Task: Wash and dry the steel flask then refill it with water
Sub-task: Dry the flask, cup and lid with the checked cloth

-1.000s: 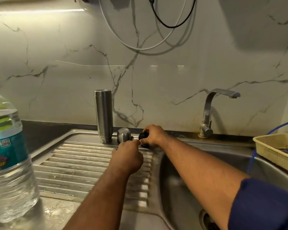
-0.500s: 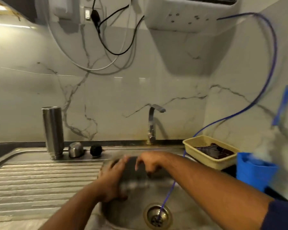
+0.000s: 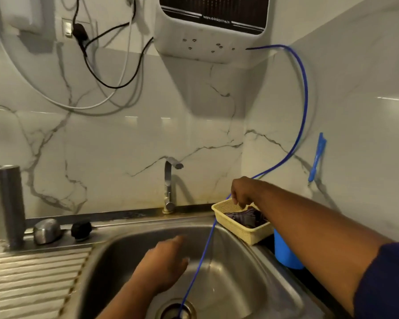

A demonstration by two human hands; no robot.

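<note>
Below me is a stainless steel sink basin point(image 3: 251, 284), its round drain point(image 3: 171, 310) at the bottom and a ribbed steel draining board point(image 3: 32, 279) to my left. A slim steel tap point(image 3: 169, 185) stands at the back edge against the white veined marble wall point(image 3: 124, 139). Above it hangs a white boxy water purifier point(image 3: 205, 42). A thin blue tube point(image 3: 305, 100) loops from it down into the drain. On the rim to my right sits a pale yellow plastic basket point(image 3: 240, 231), with a blue plastic container point(image 3: 283, 252) just behind it. A blue pen-like stick point(image 3: 317, 157) hangs on the right wall. A black cable point(image 3: 115, 87) and a white cable point(image 3: 85, 107) droop from a wall socket point(image 3: 67, 28).
</note>
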